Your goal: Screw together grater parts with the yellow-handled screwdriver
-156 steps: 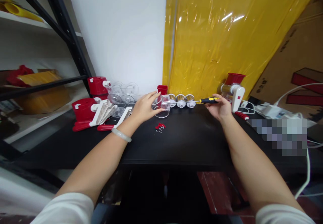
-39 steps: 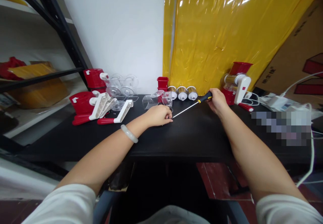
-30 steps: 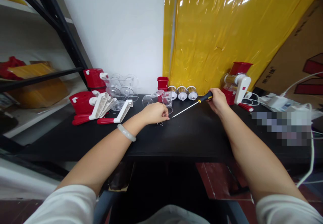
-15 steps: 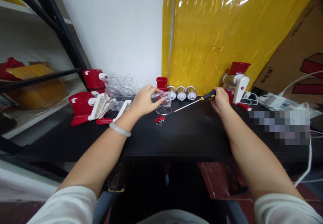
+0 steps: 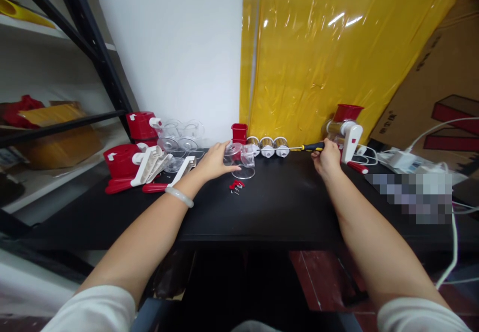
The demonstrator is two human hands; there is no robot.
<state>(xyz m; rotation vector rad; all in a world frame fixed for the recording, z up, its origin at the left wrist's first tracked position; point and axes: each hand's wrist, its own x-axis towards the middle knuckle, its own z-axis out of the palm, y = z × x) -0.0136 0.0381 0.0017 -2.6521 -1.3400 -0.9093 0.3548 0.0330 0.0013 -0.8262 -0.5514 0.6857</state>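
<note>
My left hand (image 5: 216,163) curls its thumb and fingers around the near-left side of a clear plastic stand (image 5: 245,172), which rests on its round base on the black table. In my right hand (image 5: 328,158) is a long screwdriver (image 5: 313,147) with a black and yellow handle. Its thin shaft lies nearly level, pointing left, with the tip at or close to the stand's side; contact cannot be made out. Just in front of the stand lie small red parts (image 5: 235,185) and several screws (image 5: 236,191).
Behind stand a red hopper (image 5: 239,131) and three metal grater drums (image 5: 267,146). Red housings (image 5: 119,161), white crank arms (image 5: 182,172) and clear stands (image 5: 177,135) crowd the left. An assembled grater (image 5: 350,130) and cabled power strip (image 5: 406,160) are right. A shelf rack (image 5: 84,38) borders the left.
The screwdriver has swung from slanting down to nearly level, its tip rising to the clear stand's side. My left hand's grip has loosened and shifted slightly left. The view has tilted a little.
</note>
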